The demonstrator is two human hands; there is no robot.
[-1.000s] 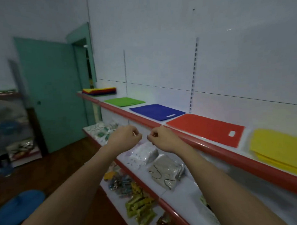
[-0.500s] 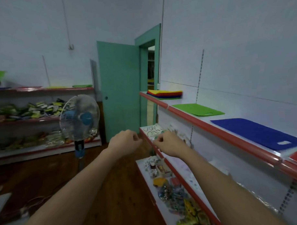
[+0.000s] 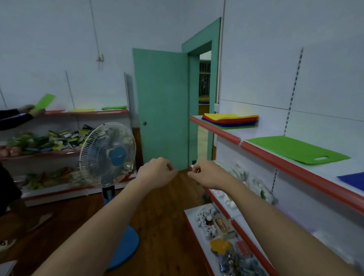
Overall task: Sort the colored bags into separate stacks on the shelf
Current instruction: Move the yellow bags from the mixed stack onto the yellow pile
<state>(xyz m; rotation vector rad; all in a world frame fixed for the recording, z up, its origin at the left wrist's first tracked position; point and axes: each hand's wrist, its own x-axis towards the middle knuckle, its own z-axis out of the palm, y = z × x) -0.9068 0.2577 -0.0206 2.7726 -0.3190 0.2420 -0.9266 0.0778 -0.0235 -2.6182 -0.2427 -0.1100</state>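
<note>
A mixed stack of colored bags (image 3: 231, 120), yellow on top, lies at the far end of the top shelf (image 3: 281, 165) on my right. Nearer along that shelf lie a flat green bag (image 3: 297, 149) and the corner of a blue bag (image 3: 360, 181). My left hand (image 3: 157, 172) and my right hand (image 3: 207, 173) are raised side by side in front of me, left of the shelf and well short of the mixed stack. Both have curled fingers, and I see nothing held in either.
A standing fan (image 3: 107, 155) on a blue base is on the wooden floor to my left. An open teal door (image 3: 162, 105) is straight ahead. Lower shelves (image 3: 221, 225) hold small packaged goods. At far left another person's arm (image 3: 9, 119) lifts a green bag (image 3: 42, 102) by another shelf.
My view has swung left along the shelf: the red and yellow bags have left the frame, while the fan, door and mixed stack have come into view. My hands keep the same raised pose.
</note>
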